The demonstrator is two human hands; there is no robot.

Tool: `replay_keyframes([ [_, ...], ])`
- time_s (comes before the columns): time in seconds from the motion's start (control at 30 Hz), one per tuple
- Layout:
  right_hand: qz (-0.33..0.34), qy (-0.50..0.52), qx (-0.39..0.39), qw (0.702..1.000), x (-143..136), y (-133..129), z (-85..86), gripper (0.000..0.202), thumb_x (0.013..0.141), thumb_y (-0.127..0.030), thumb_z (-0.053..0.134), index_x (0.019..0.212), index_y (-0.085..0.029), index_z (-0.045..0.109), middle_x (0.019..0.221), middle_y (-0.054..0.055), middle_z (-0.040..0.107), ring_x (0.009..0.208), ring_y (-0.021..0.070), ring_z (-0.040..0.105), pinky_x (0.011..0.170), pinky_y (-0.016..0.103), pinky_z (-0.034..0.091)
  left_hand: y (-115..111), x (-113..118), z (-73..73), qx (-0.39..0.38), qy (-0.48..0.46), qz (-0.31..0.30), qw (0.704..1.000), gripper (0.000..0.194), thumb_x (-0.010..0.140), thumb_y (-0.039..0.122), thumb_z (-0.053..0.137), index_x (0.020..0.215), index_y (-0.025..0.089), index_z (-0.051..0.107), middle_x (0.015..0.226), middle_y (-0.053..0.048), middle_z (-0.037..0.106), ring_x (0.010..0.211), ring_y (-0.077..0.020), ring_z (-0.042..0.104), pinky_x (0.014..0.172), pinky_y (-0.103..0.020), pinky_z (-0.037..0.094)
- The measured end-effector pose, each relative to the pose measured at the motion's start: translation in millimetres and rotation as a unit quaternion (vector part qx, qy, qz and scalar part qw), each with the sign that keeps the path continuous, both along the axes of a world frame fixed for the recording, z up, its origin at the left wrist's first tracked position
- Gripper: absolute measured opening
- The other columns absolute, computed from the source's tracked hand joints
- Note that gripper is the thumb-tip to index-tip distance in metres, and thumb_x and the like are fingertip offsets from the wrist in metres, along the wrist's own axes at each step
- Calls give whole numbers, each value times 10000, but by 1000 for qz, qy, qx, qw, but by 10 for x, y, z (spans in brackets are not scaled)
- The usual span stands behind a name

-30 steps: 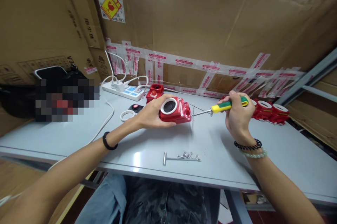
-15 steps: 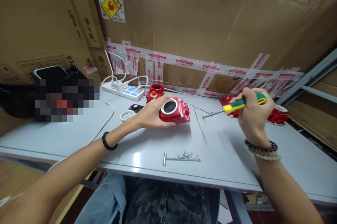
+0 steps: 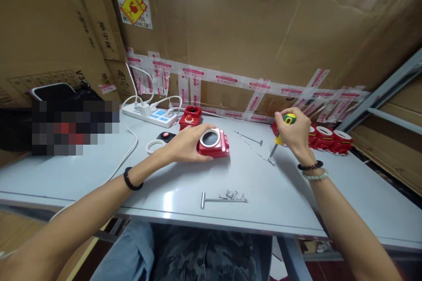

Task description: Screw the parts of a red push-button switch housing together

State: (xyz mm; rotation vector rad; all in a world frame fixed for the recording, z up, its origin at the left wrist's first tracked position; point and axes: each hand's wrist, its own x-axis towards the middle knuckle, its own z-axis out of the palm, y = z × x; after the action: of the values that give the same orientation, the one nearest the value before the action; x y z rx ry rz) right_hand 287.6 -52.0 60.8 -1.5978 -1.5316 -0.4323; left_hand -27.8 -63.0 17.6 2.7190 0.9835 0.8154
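My left hand (image 3: 189, 145) grips a red housing (image 3: 221, 151) from its left side, thumb at the front. The housing bears a white ring (image 3: 210, 138) around a dark round opening and seems to rest on the table. To its right, my right hand (image 3: 297, 130) is closed around a green and yellow screwdriver (image 3: 279, 140). The shaft slants down and left, its tip close to the tabletop with a small metal piece at it, perhaps a screw. Near my left wrist lie a loose white ring (image 3: 155, 146) and a black part with a red button (image 3: 165, 136).
A T-handle wrench (image 3: 224, 200) and several screws (image 3: 231, 194) lie near the front edge. A thin metal tool (image 3: 249, 137) lies mid-table. Several red housings (image 3: 325, 139) stand at right. Behind are a red box (image 3: 190, 117) and power strip (image 3: 150, 114), its white cable running left.
My right hand has moved left and turned the screwdriver from nearly level to steeply downward, its tip lower. My left hand has levelled the red housing and brought it slightly left. The view has shifted slightly.
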Motion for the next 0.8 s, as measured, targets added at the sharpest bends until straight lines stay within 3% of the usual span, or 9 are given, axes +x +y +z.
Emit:
replay_keyframes([
  [0.07, -16, -80, -161, 984, -22, 164, 8, 281, 826, -376, 444, 957, -183, 602, 925, 88, 676, 838, 207, 622, 724, 299, 443, 12, -5, -11, 2, 8, 4, 1000, 707, 663, 456, 706, 1258, 236, 393, 1242, -75, 566, 1083, -265, 569, 874, -384, 449],
  [0.13, -2, -127, -263, 956, -81, 328, -22, 246, 761, -341, 511, 912, -197, 641, 889, 91, 693, 837, 232, 634, 687, 299, 436, 24, -12, -22, 4, 16, 8, 1000, 708, 660, 462, 702, 1257, 233, 398, 1248, -79, 565, 1085, -265, 570, 877, -379, 444],
  [0.27, 19, -181, -388, 904, -248, 520, -163, 205, 650, -295, 601, 780, -152, 671, 787, 139, 696, 739, 253, 646, 591, 295, 413, 34, -32, -34, 2, 30, 12, 999, 712, 657, 479, 693, 1255, 220, 408, 1246, -86, 568, 1080, -265, 576, 868, -362, 441],
  [0.4, 48, -228, -456, 859, -334, 505, -240, 190, 650, -277, 585, 743, -130, 663, 774, 144, 696, 673, 212, 636, 540, 267, 382, 29, -50, -37, -5, 40, 9, 999, 713, 663, 483, 676, 1267, 219, 404, 1254, -89, 564, 1088, -269, 577, 859, -359, 439],
  [0.57, 74, -267, -492, 825, -248, 222, -191, 174, 644, -267, 584, 738, -137, 651, 749, 114, 689, 653, 185, 618, 505, 244, 349, 26, -59, -32, -8, 55, 20, 998, 718, 663, 490, 666, 1274, 212, 411, 1213, -94, 587, 1032, -279, 595, 811, -358, 441],
  [0.8, 133, -315, -503, 794, -60, -632, -121, 139, 637, -229, 536, 718, -190, 641, 700, 79, 664, 651, 205, 602, 534, 267, 321, 28, -67, -23, -59, 100, 21, 993, 747, 645, 508, 688, 1285, 245, 407, 1179, -82, 609, 987, -292, 608, 784, -349, 441],
])
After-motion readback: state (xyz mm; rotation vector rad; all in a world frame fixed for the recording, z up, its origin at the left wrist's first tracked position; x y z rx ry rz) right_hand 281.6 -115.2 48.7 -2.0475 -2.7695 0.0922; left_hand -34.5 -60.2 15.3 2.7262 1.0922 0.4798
